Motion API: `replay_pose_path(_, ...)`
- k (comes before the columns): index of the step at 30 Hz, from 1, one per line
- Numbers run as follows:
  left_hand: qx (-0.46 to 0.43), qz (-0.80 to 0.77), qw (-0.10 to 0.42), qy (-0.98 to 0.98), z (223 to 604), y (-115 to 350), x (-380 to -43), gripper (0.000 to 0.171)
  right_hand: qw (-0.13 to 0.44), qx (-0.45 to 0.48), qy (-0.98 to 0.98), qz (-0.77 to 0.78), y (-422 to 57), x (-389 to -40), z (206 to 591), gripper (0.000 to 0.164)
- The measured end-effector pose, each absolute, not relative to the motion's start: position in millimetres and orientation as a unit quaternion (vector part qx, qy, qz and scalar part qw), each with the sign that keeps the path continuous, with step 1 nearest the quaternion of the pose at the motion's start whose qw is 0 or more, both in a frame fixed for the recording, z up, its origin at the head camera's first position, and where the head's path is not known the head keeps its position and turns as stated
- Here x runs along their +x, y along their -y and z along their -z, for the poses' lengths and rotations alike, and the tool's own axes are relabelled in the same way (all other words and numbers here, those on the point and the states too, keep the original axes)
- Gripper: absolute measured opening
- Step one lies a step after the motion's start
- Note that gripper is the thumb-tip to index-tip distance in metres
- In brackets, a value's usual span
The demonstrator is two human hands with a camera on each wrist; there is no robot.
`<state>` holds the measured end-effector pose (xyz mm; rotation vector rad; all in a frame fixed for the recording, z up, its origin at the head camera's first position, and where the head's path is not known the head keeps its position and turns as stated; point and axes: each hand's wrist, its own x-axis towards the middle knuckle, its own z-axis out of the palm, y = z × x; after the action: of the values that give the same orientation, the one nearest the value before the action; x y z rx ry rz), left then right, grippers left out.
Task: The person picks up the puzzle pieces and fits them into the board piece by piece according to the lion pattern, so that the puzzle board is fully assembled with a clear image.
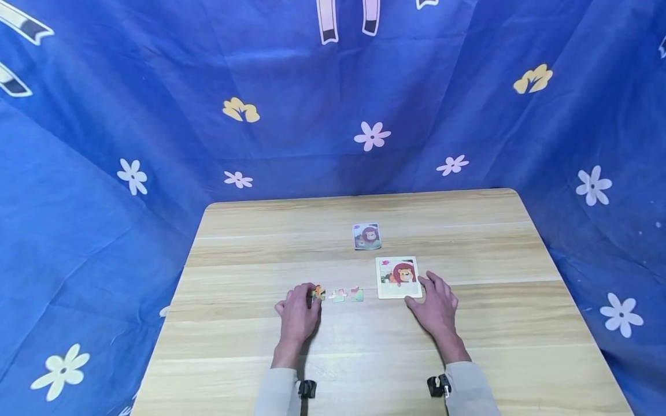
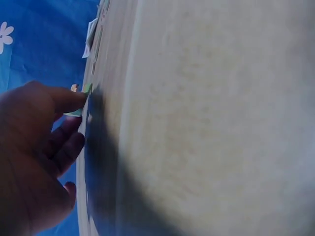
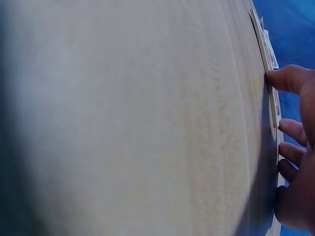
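My left hand (image 1: 298,315) pinches a small jigsaw piece (image 1: 319,293) between thumb and fingers, close over the table. In the left wrist view, a green bit of that piece shows at the thumb tip. Two more jigsaw pieces, a pale one (image 1: 338,295) and a green and pink one (image 1: 357,294), lie in a row to its right. My right hand (image 1: 436,306) holds the near right corner of a square puzzle board (image 1: 398,290), thumb at the front edge and fingers along the right side. A lion picture fills the board's upper part; its lower part is bare.
A small picture card (image 1: 367,236) with a lion on it lies behind the puzzle board, its near edge slightly raised. The wooden table (image 1: 250,248) has rounded far corners. A blue patterned cloth (image 1: 312,156) hangs behind it and at both sides.
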<state>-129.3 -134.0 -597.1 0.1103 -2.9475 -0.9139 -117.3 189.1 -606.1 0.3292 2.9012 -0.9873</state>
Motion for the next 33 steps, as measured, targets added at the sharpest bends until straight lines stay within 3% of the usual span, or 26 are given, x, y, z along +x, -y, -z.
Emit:
replay_pose_path(6, 0.043, 0.347, 0.034, 0.936, 595, 128, -128, 0.026, 0.037, 0.110, -0.940, 0.320, -189, -116, 607, 0.072)
replay_pose_path(13, 0.046, 0.416, 0.017, 0.908, 596, 113, -124, 0.033, 0.039, 0.113, -0.939, 0.324, -189, -115, 607, 0.071)
replay_pose_path(33, -0.014, 0.419, 0.010, 0.908, 593, 82, -122, 0.035, 0.030, 0.110, -0.939, 0.323, -189, -117, 604, 0.071)
